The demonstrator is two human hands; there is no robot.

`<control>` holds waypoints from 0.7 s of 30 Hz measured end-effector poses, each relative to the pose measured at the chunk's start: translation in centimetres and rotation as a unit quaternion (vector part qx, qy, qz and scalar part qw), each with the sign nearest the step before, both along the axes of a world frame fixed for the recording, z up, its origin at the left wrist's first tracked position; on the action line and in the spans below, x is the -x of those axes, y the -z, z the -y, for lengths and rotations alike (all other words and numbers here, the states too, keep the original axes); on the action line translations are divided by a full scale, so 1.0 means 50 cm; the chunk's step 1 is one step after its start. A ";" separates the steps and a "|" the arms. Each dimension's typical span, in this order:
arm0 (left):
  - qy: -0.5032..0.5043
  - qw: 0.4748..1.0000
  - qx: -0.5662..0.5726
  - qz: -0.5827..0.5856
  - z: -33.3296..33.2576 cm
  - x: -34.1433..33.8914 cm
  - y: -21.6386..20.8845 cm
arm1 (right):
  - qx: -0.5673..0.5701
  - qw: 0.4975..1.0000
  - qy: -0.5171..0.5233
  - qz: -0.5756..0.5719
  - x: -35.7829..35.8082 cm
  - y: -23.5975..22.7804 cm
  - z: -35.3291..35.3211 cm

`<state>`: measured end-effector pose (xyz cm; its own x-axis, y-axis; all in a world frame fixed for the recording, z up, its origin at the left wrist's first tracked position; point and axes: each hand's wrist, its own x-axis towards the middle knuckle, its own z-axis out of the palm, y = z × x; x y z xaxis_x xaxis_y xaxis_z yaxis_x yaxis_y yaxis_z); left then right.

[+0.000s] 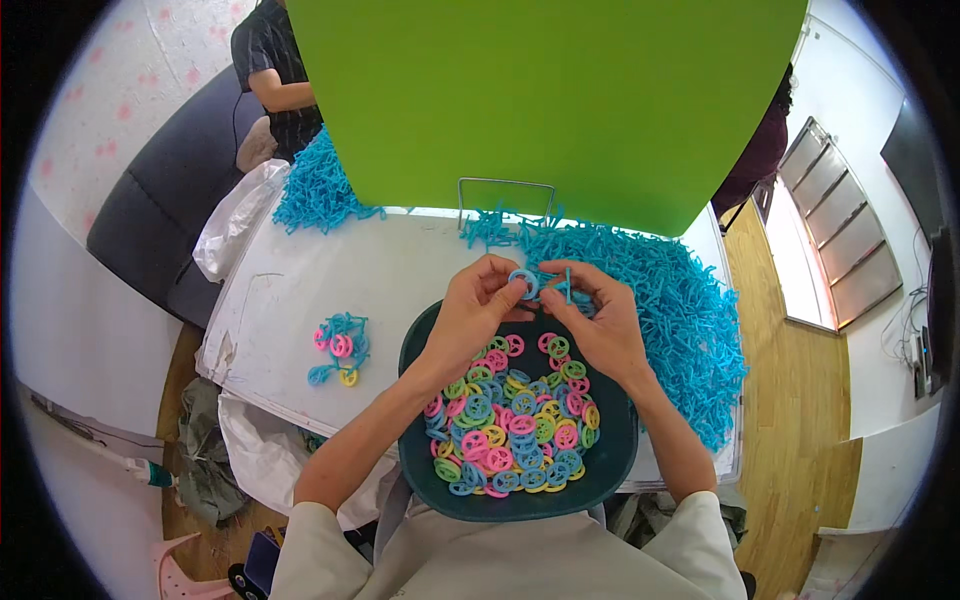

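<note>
Between the thumb and fingers of my left hand (465, 315) is a small blue plastic wheel (523, 283) with spokes. Right beside it, my right hand (608, 325) pinches a thin blue plastic stick (568, 286); the fingers partly hide it. Both hands are close together over the far rim of a dark green basin (520, 509) at my lap. Loose spoked wheels (520, 430) in pink, blue, green and yellow fill the basin. On the white table to the left lies a small group of blue sticks joined with wheels (342, 345).
A large heap of blue sticks (670, 320) covers the table's right side, and another heap (315, 190) lies far left. A green panel (550, 110) with a wire stand (505, 182) rises at the back. People (275, 90) sit beyond it. A white bag (235, 225) hangs at the left edge.
</note>
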<state>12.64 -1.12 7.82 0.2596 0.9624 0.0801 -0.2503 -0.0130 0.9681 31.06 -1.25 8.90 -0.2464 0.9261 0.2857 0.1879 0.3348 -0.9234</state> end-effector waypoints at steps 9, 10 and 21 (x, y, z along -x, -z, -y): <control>-0.030 0.999 0.005 -0.014 0.006 -0.008 0.011 | 0.033 0.997 -0.049 -0.058 -0.001 0.009 -0.003; -0.029 0.999 0.012 -0.018 0.008 -0.007 0.012 | 0.027 0.997 -0.053 -0.050 -0.001 0.010 -0.004; -0.119 0.984 -0.126 -0.048 0.007 -0.015 0.007 | 0.018 0.999 -0.011 -0.041 -0.001 0.015 -0.005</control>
